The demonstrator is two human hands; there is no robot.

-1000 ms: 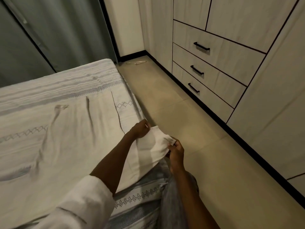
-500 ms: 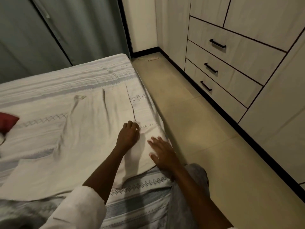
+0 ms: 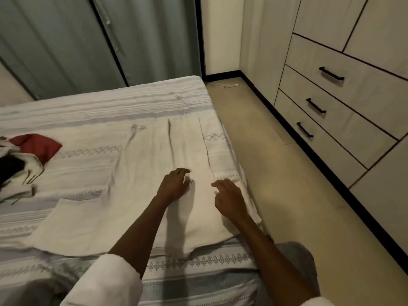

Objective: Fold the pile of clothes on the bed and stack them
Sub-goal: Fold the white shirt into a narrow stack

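A: Where is the garment lying?

B: A cream-white garment (image 3: 141, 195) is spread flat on the bed (image 3: 92, 107), reaching to the bed's right edge next to the floor (image 3: 276, 195). It has a pocket on its left part and long creases running up it.

A: And the 2 hands?

B: The left hand (image 3: 174, 184) rests palm-down on the cloth, fingers loosely bent, gripping nothing. The right hand (image 3: 229, 198) is just beside it near the garment's right edge, fingers relaxed and slightly spread, holding nothing; I cannot tell if it touches the fabric.

A: Any other clothes?

B: A pile of clothes (image 3: 22, 164), red, white and black, sits at the bed's left side, well apart from both hands.

A: What's around?

B: A wardrobe with 3 drawers (image 3: 331, 102) with black handles stands on the right, and grey curtains (image 3: 88, 40) hang behind the bed
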